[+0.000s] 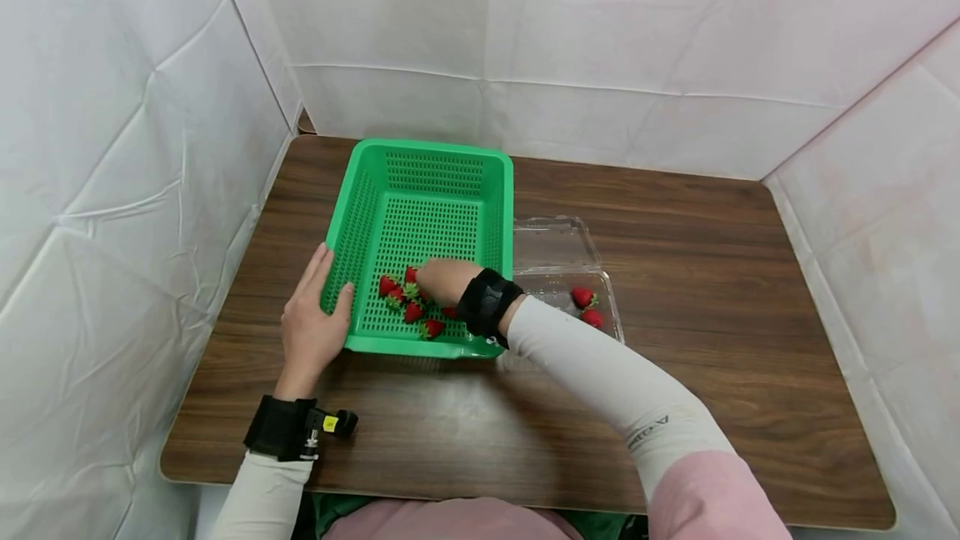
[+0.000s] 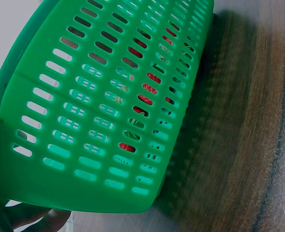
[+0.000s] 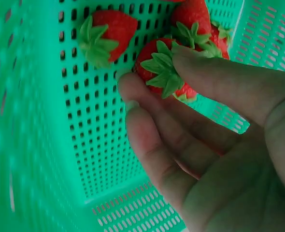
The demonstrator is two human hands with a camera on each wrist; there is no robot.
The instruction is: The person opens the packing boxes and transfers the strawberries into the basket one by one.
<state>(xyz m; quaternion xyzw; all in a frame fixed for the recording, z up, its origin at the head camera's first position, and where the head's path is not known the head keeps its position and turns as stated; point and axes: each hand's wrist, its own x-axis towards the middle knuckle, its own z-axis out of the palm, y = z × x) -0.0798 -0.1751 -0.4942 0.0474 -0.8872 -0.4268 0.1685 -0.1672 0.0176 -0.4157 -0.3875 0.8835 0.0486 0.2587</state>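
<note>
Inside a green plastic basket (image 1: pixel 431 345), several strawberries (image 3: pixel 114 30) lie on the slotted floor near its front end. My right hand (image 1: pixel 444 277) is down among them. In the right wrist view its thumb and index finger pinch a strawberry (image 3: pixel 157 70), green leaves facing the camera. The other fingers are bent below it. At the basket's left rim, my left hand (image 1: pixel 315 327) holds the side, thumb over the rim and fingers along the outside. Only bits of its fingers (image 2: pixel 53 221) show in the left wrist view, below the rim.
A clear plastic box (image 1: pixel 611 307) with its lid (image 1: pixel 555 242) folded back stands right of the basket; strawberries (image 1: pixel 583 297) lie in it. My right forearm passes over its near left part. White sheeting (image 1: pixel 600 15) encloses the brown wooden table (image 1: pixel 712 340) at the back and sides.
</note>
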